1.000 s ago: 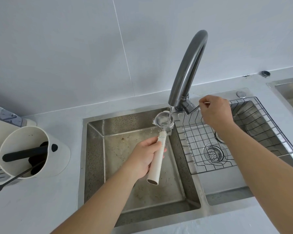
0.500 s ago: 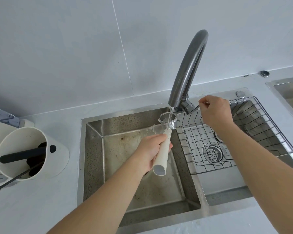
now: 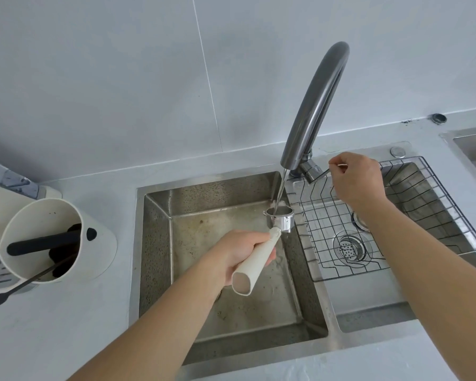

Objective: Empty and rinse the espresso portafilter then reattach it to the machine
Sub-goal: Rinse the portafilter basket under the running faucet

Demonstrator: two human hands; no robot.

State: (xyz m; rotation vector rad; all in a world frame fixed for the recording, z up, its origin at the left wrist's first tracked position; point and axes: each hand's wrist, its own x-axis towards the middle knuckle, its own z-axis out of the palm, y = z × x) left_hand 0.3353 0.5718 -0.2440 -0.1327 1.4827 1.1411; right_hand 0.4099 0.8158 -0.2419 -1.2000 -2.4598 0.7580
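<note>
Cream-white and tube-shaped, the plastic handle of the espresso portafilter (image 3: 254,259) lies nearest the camera, its hollow butt end pointing back at the person while the long axis runs away and slightly rightward toward the steel basket head, which sits level and mouth-up over the far right corner of the stainless steel left sink basin (image 3: 160,243). The left hand (image 3: 241,255) is clenched round the upper part of that handle, so the basket lies beyond and above the fist, directly under the thin stream of water (image 3: 281,188) falling from the curved grey metal faucet (image 3: 313,105). Farther off and to the right, the right hand (image 3: 355,180) pinches the faucet's small lever with its fingertips, over the wire dish rack (image 3: 423,215) set in the right basin; that hand is the nearer one to the tap, the left the only one on the portafilter. Against the earlier frames, the handle has swung up more steeply toward the viewer, the basket has dropped from a tilted, mouth-showing pose to level, and the stream looks thinner. On the table at left stands a white utensil holder (image 3: 47,237) with black tools.
</note>
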